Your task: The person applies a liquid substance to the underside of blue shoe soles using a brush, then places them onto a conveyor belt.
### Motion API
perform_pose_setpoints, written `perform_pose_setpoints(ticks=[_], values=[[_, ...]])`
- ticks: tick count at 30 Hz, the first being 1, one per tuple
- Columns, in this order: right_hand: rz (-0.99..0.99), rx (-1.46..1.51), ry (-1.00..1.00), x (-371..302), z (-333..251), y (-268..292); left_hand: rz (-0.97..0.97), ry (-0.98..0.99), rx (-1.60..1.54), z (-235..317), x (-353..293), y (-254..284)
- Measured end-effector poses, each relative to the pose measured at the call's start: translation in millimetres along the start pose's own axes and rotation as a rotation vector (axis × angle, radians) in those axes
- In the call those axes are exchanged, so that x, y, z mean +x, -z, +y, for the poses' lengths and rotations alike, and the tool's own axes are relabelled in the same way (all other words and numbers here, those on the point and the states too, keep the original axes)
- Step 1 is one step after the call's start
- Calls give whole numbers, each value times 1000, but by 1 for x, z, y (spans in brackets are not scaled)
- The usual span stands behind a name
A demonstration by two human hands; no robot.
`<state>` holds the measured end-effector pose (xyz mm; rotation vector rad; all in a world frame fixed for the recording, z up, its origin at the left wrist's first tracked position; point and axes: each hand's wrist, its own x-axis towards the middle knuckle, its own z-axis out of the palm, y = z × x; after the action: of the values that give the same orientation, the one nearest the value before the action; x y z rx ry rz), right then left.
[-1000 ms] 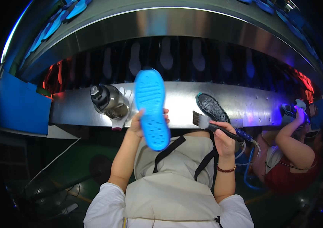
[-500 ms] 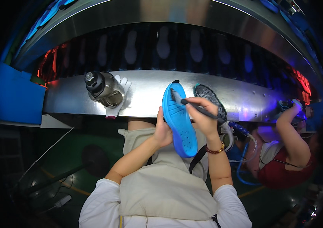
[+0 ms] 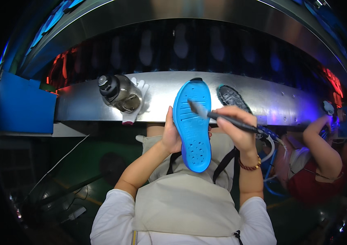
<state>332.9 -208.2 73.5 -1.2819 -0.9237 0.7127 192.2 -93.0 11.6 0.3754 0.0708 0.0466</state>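
My left hand (image 3: 172, 131) grips a bright blue shoe sole (image 3: 194, 130) by its left edge, with fingertips showing at its right side. The sole's inner face is up, grooved in the front half and dotted with small holes at the heel. A black piece sits at its toe end. In my right hand (image 3: 238, 125) is a brush (image 3: 230, 121) with a dark handle wired at its rear. Its pale, dark-tipped bristles lie over the grooved area; whether they touch is blurred. Behind my right hand, a dark speckled shoe bottom (image 3: 232, 98) lies on the metal ledge (image 3: 161, 96).
A dark-capped bottle (image 3: 120, 94) stands on the ledge at left, beside a white glove (image 3: 141, 90). Beyond runs a dark conveyor (image 3: 163, 49) carrying sole shapes. A blue box (image 3: 26, 104) is at far left. To the right, another person's arm (image 3: 324, 151) reaches toward the ledge.
The sole has turned to face up more squarely and stands straighter. The brush has moved from near the toe down toward the middle, with my right hand shifting right.
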Motion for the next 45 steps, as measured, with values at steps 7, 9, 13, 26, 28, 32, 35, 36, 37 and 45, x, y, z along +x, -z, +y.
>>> perform_pose_setpoints(ticks=[7,9,13,26,28,32,35,36,37,45], values=[[-448,-35,176,-4,-16,3,96,-181,60,2,6,0],[-231,67,57,-3,-14,10,270,-183,59,3,9,-22],[-358,-125,187,-2,-6,5,459,-260,126,6,10,-24],[-446,88,217,-13,-8,19,430,-566,287,37,12,-38],[-250,-36,151,-14,-3,17,454,-558,258,38,15,-42],[-433,-110,241,-19,-3,13,368,-564,262,45,11,-37],[-450,336,177,-19,8,24,372,-589,290,50,11,-43],[-312,301,114,-21,7,23,353,-576,276,50,12,-43],[-179,42,31,-21,6,20,354,-577,274,50,14,-44],[-258,406,-6,-23,27,21,305,-529,279,57,15,-48]])
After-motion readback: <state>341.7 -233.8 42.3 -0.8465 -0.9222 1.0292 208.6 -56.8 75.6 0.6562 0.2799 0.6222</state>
